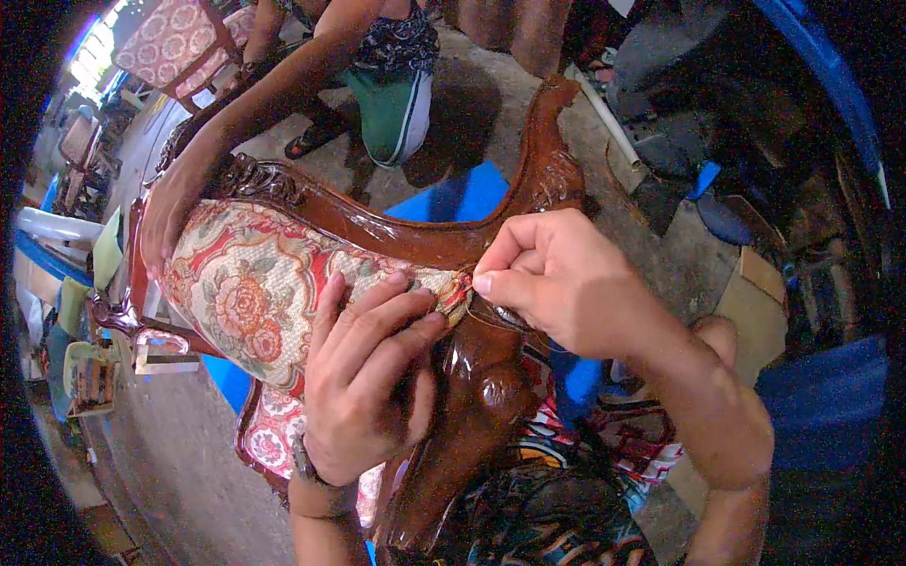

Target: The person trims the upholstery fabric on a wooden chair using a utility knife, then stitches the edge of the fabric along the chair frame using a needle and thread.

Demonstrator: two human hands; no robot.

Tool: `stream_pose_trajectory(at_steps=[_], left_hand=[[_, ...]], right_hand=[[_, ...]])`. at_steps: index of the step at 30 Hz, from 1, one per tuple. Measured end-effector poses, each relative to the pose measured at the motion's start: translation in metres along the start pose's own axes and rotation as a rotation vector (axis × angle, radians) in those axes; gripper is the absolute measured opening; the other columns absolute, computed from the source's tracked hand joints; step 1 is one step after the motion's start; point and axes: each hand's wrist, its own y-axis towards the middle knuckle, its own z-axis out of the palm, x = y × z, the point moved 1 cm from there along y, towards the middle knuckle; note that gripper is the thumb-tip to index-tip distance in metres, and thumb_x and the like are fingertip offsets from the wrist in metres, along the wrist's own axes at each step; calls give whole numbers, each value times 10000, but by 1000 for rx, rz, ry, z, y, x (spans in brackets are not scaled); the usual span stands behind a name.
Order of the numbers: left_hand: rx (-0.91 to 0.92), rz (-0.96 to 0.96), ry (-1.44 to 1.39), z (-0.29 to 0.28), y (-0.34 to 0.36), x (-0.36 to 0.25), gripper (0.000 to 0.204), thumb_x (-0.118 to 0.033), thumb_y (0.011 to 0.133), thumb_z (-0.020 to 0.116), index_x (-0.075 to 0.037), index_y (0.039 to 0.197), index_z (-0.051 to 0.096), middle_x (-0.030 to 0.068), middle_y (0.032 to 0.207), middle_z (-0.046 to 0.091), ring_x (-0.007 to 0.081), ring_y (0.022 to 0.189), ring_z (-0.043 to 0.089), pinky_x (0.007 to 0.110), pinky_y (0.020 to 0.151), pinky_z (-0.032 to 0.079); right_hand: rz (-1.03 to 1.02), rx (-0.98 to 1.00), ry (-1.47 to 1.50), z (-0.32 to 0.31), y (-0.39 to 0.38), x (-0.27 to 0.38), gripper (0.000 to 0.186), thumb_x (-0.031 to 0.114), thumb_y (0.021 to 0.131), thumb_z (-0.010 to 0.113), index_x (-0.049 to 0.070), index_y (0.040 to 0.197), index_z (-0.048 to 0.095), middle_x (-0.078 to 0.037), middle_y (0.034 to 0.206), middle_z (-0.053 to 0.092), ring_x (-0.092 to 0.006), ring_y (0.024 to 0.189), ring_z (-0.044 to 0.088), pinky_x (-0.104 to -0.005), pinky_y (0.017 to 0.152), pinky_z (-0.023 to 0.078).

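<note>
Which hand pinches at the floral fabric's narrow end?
The wearer's right hand, closed in a pinch there; the left hand rests open on the floral fabric, and the co-worker's hand is at its wide end.

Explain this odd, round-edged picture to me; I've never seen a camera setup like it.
No machine here: these are a person's bare hands. The one picture comes from the left of two fisheye cameras worn on their head, looking down, so straight edges bend.

Below is a carved wooden frame, glossy brown, with floral fabric over it. The left hand lies spread on the fabric. The right hand has a thumb-and-finger grip at its narrow end; exactly what it pinches is too small to tell. Another person's hand is at the fabric's other end.
</note>
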Motion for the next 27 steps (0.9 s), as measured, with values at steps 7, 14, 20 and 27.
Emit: stream_pose_trajectory(at_steps=[7,14,20,27], left_hand=[[-15,-2,7,2,-2,1,302,-4,721,672,-71,1014,689,87,1113,666,300,1158,605,540,1084,330],[-21,4,0,1,-1,0,290,-5,732,675,-71,1014,690,88,1112,667,296,1159,606,534,1084,334],[-24,-22,-35,0,-2,-3,276,-9,750,673,-79,1016,693,80,1105,668,285,1154,607,518,1088,340],[138,-81,-196,-18,17,5,182,-46,806,691,-62,986,714,86,1025,682,273,1049,632,436,998,424]], right_hand=[[96,-99,-24,2,0,-2,123,104,914,639,-11,918,597,8,626,573,-34,503,460,-225,423,320],[100,23,-30,0,5,-1,124,114,903,658,0,897,609,9,638,579,-38,513,471,-226,433,330],[-37,80,-72,-5,1,0,143,128,890,689,1,925,634,11,687,605,-44,573,525,-204,482,380],[-175,-113,133,-6,-22,-7,151,143,889,705,13,943,650,-17,735,646,-45,604,564,-199,529,448]])
